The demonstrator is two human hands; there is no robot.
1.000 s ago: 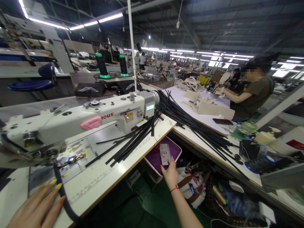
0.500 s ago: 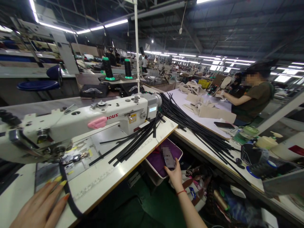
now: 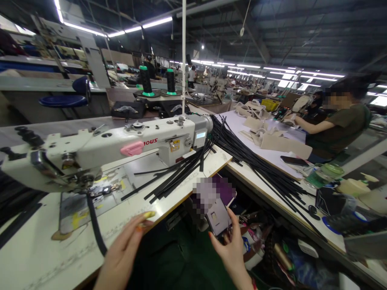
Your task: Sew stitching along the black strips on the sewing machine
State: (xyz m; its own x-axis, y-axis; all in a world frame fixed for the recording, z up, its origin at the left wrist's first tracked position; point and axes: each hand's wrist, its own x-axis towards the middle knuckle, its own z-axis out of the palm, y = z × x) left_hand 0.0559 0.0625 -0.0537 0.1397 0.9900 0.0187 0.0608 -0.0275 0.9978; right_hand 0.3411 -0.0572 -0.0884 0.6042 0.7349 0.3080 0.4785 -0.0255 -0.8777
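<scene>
My right hand (image 3: 231, 243) grips a smartphone (image 3: 215, 217) by its edges, fingers on one side and thumb on the other. The phone is tilted, with part of it blurred out, and is held past the front edge of the sewing table. My left hand (image 3: 127, 241) is over that table edge, fingers stretched to the right and holding nothing I can see. Left of it, a black strip (image 3: 96, 225) runs from under the needle of the white sewing machine (image 3: 157, 141) down over the table. Behind the phone, a bin with purple lining (image 3: 225, 191) is partly hidden.
Many black strips (image 3: 256, 169) spread across the machine bed and the right-hand table. Beige pieces (image 3: 284, 146), another phone (image 3: 294, 161), a green jar (image 3: 325, 175) and a black thread spool (image 3: 347, 221) lie there. A co-worker (image 3: 341, 125) sits at the far right.
My right hand has lifted the phone out from over the purple-lined bin, nearer to me. My left hand has moved right, off the table top beside the strip to the table's edge.
</scene>
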